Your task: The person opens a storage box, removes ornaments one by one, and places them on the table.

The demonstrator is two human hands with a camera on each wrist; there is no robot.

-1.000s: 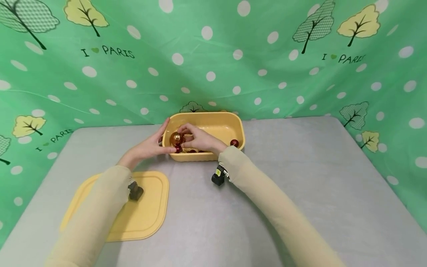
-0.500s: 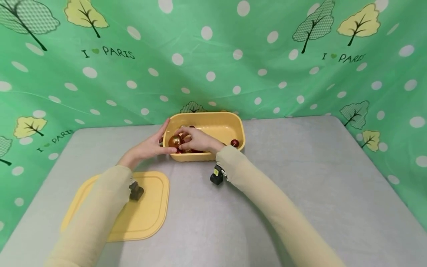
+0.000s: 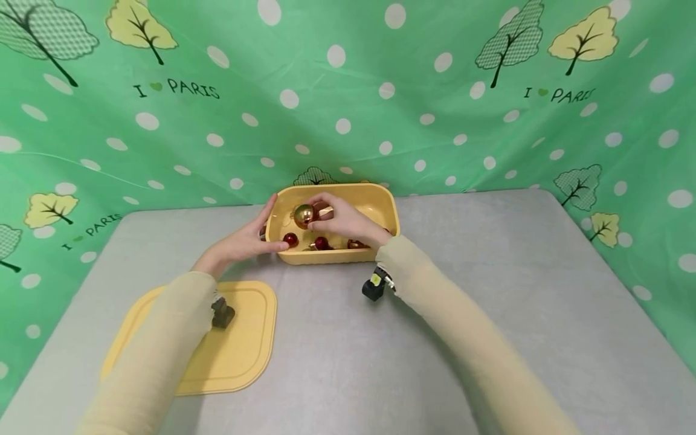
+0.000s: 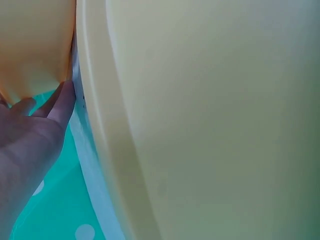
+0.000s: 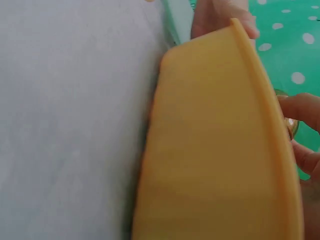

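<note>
A yellow plastic box (image 3: 375, 199) stands at the back of the table, long side toward me. My left hand (image 3: 239, 244) grips its left end, thumb at the near rim and fingers at the far corner. In my right hand (image 3: 348, 222), a shiny gold bauble (image 3: 304, 215) is pinched between thumb and fingers, over the box's left half. Red baubles lie on the box floor below: one red bauble (image 3: 290, 240) by my left thumb, another red bauble (image 3: 321, 243) near the front wall. The right wrist view shows the gold bauble partly, behind the box wall (image 5: 210, 130).
The yellow lid (image 3: 244, 338) lies flat on the grey table (image 3: 337, 350) at the front left, partly under my left sleeve. It fills most of the left wrist view. A green dotted curtain (image 3: 348, 96) hangs right behind the box.
My right hand has lifted the gold bauble from the box's left end and carried it slightly right and back. Red baubles beneath are uncovered. The left hand has stayed on the box.
</note>
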